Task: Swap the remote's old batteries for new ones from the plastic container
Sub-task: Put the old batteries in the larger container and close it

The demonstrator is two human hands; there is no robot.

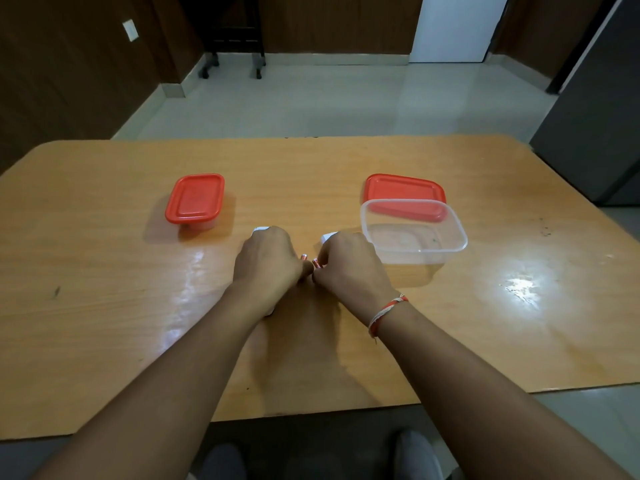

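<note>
My left hand (268, 263) is closed around a white remote (260, 230); only its far tip and a bit near my wrist show. My right hand (348, 268) meets it at the middle and pinches a small red-tipped battery (316, 263). A second red-tipped battery (304, 257) pokes out at my left fingers. A white piece (327, 236) peeks out beyond my right knuckles; whether it is held or lying on the table is hidden. The clear plastic container (457, 233) stands open just right of my right hand, and I see no batteries in it.
The open container's red lid (401, 190) lies behind it. A smaller container shut with a red lid (195, 198) sits at the left. All rest on a wooden table (104, 271). Tiled floor and a dark cabinet (595, 116) lie beyond.
</note>
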